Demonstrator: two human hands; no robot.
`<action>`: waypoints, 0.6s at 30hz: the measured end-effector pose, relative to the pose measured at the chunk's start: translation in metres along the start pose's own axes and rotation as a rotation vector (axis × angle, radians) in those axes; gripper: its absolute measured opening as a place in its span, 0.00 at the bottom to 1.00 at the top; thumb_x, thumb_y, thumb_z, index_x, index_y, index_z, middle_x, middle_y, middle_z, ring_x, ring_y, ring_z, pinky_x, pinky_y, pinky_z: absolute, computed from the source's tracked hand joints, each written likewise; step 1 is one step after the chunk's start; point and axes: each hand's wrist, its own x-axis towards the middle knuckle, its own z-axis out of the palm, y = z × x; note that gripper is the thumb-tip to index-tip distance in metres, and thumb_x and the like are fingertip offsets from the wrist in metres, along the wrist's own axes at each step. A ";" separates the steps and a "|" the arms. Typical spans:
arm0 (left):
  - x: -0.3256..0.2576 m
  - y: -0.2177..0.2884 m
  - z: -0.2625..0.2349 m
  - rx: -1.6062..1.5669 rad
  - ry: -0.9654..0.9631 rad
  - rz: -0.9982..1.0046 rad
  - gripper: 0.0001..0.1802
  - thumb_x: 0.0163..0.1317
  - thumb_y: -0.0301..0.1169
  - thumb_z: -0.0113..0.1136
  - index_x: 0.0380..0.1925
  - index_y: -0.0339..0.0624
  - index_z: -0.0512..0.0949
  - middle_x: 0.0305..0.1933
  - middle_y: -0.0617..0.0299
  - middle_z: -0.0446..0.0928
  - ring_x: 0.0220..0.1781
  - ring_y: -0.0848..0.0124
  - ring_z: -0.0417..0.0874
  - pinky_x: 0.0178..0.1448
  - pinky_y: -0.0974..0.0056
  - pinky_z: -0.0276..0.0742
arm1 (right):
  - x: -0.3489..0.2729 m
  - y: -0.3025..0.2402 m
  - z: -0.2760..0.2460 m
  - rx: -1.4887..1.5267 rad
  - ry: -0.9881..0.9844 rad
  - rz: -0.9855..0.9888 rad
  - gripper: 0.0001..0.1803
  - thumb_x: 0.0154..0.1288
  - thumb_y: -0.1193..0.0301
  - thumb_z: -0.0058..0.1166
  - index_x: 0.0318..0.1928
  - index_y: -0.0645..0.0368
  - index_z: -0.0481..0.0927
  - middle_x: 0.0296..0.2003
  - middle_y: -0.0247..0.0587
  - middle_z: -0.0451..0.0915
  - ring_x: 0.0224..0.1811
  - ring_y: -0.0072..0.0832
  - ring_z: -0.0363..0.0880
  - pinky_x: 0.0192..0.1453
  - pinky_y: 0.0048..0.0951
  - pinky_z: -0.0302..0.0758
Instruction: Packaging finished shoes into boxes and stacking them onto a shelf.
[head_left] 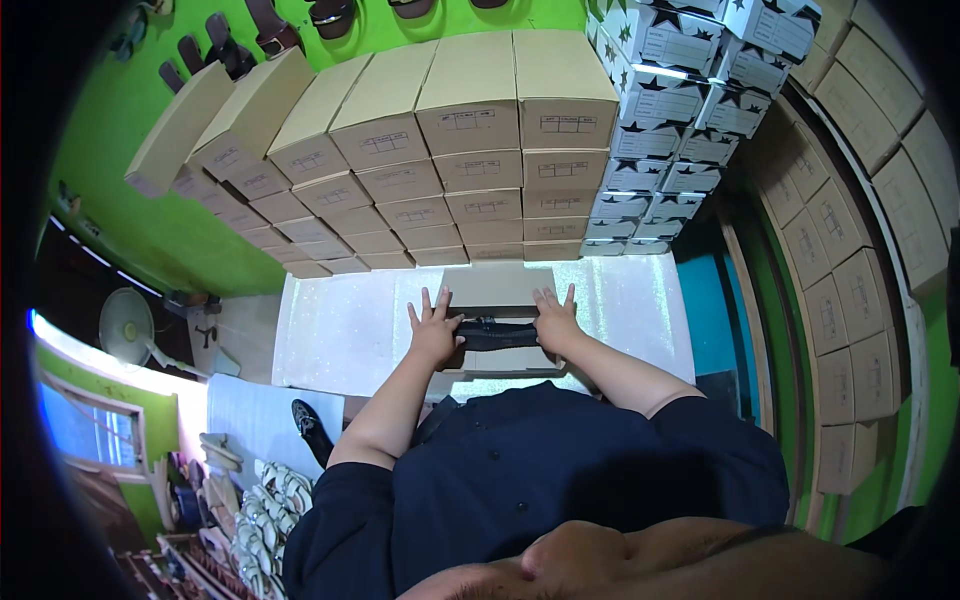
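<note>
A shallow cardboard box (pixel 498 288) lies on the white-covered table in front of me, its far flap raised or folded back. Inside it sits a dark, strap-like item (pixel 497 337), probably footwear, though its exact kind is unclear. My left hand (pixel 433 328) rests at the box's left side, fingers spread and thumb close to the dark item. At the right side my right hand (pixel 556 320) lies with fingers stretched out, its inner edge beside the same item. Neither hand is wrapped around anything. The near part of the box is partly hidden by my body.
The white table (pixel 340 325) extends to both sides. Stacked brown boxes (pixel 470 120) line its far edge, beside star-patterned boxes (pixel 660 105). More boxes (pixel 835 310) fill a rack at right. A fan (pixel 127 327) and a black shoe (pixel 312 430) are at left.
</note>
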 end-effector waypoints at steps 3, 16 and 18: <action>0.005 0.000 -0.004 0.014 -0.003 0.010 0.25 0.57 0.45 0.69 0.56 0.58 0.80 0.83 0.57 0.42 0.82 0.42 0.33 0.76 0.25 0.31 | 0.000 0.002 0.008 0.029 0.041 0.048 0.16 0.48 0.60 0.70 0.37 0.52 0.90 0.69 0.47 0.63 0.76 0.47 0.52 0.71 0.83 0.32; -0.027 -0.055 0.013 -0.224 0.267 -0.194 0.31 0.58 0.50 0.66 0.61 0.57 0.77 0.81 0.51 0.45 0.81 0.38 0.38 0.74 0.23 0.37 | -0.002 -0.015 -0.008 -0.015 -0.006 0.159 0.20 0.48 0.57 0.71 0.41 0.53 0.89 0.70 0.45 0.63 0.74 0.46 0.56 0.71 0.83 0.31; -0.048 -0.084 0.019 -0.213 0.286 -0.255 0.29 0.59 0.50 0.64 0.60 0.56 0.77 0.81 0.50 0.45 0.81 0.37 0.38 0.74 0.24 0.38 | -0.003 -0.015 -0.009 -0.029 -0.005 0.158 0.21 0.48 0.57 0.71 0.42 0.52 0.88 0.70 0.45 0.63 0.74 0.47 0.56 0.71 0.82 0.31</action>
